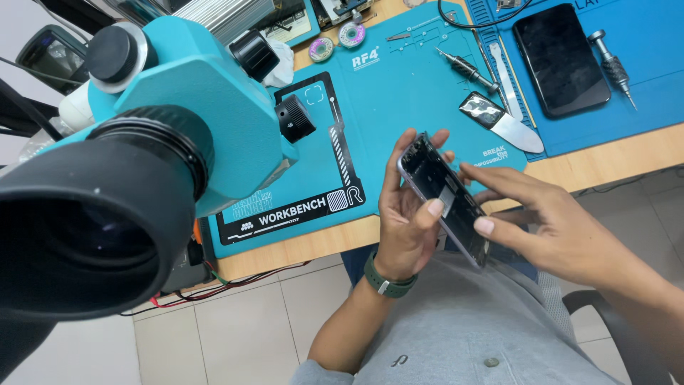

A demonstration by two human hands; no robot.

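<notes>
Teal mat [399, 93] on wooden bench [605, 153]

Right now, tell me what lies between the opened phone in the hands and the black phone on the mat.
In the head view, a metal pry tool lies between opened phone and black phone.

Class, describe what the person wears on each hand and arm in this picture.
The left hand has a dark green band with a pale clasp, the wristband, on its wrist. The right hand wears nothing. Both forearms are bare of sleeves as far as they show.
</notes>
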